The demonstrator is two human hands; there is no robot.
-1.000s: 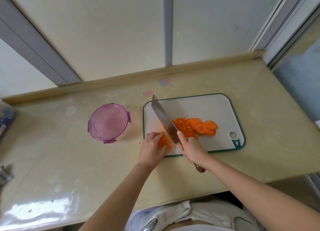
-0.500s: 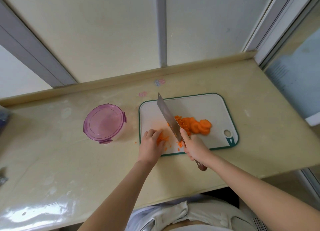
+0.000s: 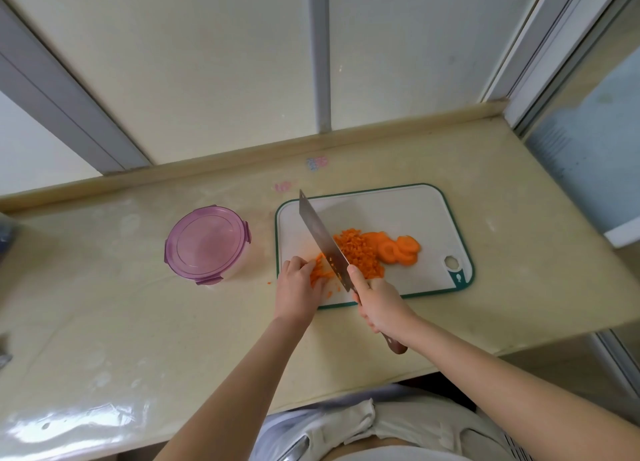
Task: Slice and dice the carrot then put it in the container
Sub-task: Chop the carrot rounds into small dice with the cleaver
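The carrot (image 3: pixel 360 252) lies in many pieces on the white cutting board (image 3: pixel 398 211) with the green rim. The pieces make a band that runs left to right across the near half of the board. At the right end are flat round slices (image 3: pixel 398 251), stacked a bit on each other. In the middle is a heap of tiny cubes (image 3: pixel 353 246). At the left end, by the board's near left corner, is a small bunch of orange bits (image 3: pixel 318 272).

The left hand (image 3: pixel 298 287) sits on that bunch. Its fingers are curled over the bits and hold them down. The knife (image 3: pixel 323 240) stands right beside those fingers, between the bunch and the heap of cubes. Its wide blade runs from the board's near edge up to the far left corner. The right hand (image 3: pixel 381 304) grips the brown handle at the board's near edge, with one finger laid along the blade.

One tiny orange crumb (image 3: pixel 269 282) lies just off the board's left side. Further left of the board stands a round container (image 3: pixel 207 244) with a purple lid clipped on.

The board rests on a pale yellow counter (image 3: pixel 138 304). Behind the board are cream wall panels (image 3: pixel 207 62) with grey strips.
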